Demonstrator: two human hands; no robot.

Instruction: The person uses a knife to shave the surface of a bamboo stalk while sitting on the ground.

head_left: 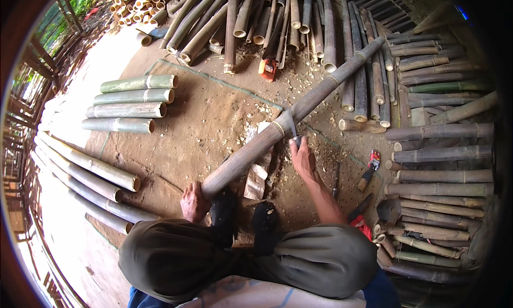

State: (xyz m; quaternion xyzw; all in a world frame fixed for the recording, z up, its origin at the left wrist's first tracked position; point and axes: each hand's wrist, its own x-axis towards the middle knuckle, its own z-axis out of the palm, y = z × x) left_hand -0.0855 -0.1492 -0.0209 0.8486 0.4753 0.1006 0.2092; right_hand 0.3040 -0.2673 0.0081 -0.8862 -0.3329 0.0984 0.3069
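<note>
head view: a long bamboo pole (288, 123) lies slantwise across the dirt floor (197, 126) — left hand (193, 202) cups its near end, fingers curled; right hand (302, 157) grips a blade (288, 123) against its middle, fingers closed.

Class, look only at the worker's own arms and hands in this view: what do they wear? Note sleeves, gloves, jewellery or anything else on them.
The left hand and the right hand are bare, with no gloves. The right forearm is uncovered as far as it shows, with no sleeve, watch or band visible. The left forearm is hidden behind the knee.
</note>
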